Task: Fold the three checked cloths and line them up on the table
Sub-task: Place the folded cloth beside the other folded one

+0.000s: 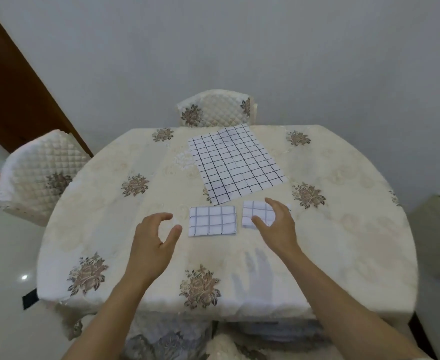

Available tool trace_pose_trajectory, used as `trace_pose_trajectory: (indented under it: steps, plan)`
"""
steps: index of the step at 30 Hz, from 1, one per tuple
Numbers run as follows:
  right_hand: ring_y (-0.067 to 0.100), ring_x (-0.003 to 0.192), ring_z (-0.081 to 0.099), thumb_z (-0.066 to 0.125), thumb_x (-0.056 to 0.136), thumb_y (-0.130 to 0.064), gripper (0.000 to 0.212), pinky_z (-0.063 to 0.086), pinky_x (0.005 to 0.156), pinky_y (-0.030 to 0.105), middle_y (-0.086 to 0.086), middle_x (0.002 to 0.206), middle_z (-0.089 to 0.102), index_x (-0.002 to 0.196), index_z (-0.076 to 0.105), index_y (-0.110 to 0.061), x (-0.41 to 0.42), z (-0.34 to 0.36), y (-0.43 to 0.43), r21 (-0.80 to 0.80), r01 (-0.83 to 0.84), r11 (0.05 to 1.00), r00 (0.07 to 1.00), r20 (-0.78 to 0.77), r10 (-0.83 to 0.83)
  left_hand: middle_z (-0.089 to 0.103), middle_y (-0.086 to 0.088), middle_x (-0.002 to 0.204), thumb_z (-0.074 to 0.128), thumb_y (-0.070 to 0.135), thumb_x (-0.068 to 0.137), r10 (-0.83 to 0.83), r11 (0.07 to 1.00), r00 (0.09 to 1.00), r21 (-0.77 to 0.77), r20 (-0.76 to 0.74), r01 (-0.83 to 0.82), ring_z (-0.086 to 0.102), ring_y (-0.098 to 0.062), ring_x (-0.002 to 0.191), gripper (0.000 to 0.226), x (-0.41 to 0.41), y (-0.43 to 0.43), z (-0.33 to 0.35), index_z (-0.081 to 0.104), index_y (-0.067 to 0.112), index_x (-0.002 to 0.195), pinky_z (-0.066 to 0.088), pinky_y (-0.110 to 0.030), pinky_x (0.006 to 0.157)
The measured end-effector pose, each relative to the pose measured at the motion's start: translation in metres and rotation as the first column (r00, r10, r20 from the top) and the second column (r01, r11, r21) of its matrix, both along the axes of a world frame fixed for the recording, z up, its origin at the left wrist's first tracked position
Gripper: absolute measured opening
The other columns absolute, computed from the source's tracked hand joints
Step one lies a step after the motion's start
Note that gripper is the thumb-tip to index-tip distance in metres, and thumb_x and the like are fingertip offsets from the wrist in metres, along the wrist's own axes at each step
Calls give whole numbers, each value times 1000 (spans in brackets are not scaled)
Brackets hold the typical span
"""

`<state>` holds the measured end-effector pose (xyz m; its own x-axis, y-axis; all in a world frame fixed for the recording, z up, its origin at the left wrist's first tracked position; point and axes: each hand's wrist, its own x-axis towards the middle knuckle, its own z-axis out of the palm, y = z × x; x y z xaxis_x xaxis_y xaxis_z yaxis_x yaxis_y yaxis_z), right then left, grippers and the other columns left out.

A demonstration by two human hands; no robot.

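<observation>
Cloths: left folded cloth (212, 221) and right folded cloth (255, 210) lie side by side, slightly apart, mid-table; unfolded cloth (235, 163) lies flat just beyond them | Hands: your right hand (276, 224) is spread open over the right folded cloth, hiding part of it and gripping nothing; your left hand (153, 237), loosely curved and empty, is beside the left folded cloth | Around: flowered table (109, 203), far chair (215, 109), side chair (39, 172)

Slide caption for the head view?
Two folded checked cloths side by side, unfolded cloth behind, left hand and right hand open.
</observation>
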<state>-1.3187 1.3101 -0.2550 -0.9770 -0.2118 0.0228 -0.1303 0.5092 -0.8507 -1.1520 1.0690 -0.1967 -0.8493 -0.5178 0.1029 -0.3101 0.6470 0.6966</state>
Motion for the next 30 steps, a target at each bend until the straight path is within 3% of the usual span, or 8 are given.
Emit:
trace_pose_trajectory:
  steps: [6, 11, 14, 21, 30]
  plan:
    - [15, 130, 42, 69, 86, -35, 60, 31, 105, 28, -2, 141, 45, 140, 45, -21, 73, 42, 82, 112, 56, 992, 991, -123, -42, 54, 6, 125, 58, 41, 93, -83, 993, 990, 75, -110, 92, 46, -17, 121, 31, 8, 45, -3, 56, 28, 121, 45, -43, 96]
    - [9, 133, 37, 65, 88, -43, 61, 32, 111, 32, -9, 145, 40, 142, 41, -27, 126, 63, 163, 179, 75, 981, 987, -151, -48, 53, 3, 129, 57, 42, 93, -197, 966, 974, 148, -112, 212, 45, -17, 122, 35, 18, 128, -6, 56, 25, 124, 38, -32, 93]
    - [7, 132, 37, 64, 88, -45, 61, 32, 111, 32, -12, 144, 39, 142, 40, -30, 140, 67, 200, 138, 111, 984, 983, -158, -88, 53, 5, 129, 57, 43, 93, -254, 958, 961, 107, -114, 266, 45, -16, 123, 36, 22, 169, 2, 56, 25, 124, 36, -31, 95]
    - [2, 127, 40, 64, 86, -47, 58, 39, 108, 37, -21, 139, 39, 138, 41, -37, 146, 59, 299, -32, 150, 988, 976, -153, -153, 55, 6, 125, 59, 43, 92, -265, 961, 956, 43, -130, 272, 49, -15, 118, 34, 13, 256, 17, 57, 26, 121, 47, -45, 96]
    - [1, 124, 44, 67, 83, -47, 60, 39, 100, 26, -19, 134, 46, 138, 43, -36, 112, 52, 471, -151, 119, 981, 975, -171, -145, 53, 8, 128, 58, 45, 92, -182, 981, 977, 42, -111, 188, 47, -10, 118, 31, -11, 435, 29, 55, 30, 119, 45, -42, 99]
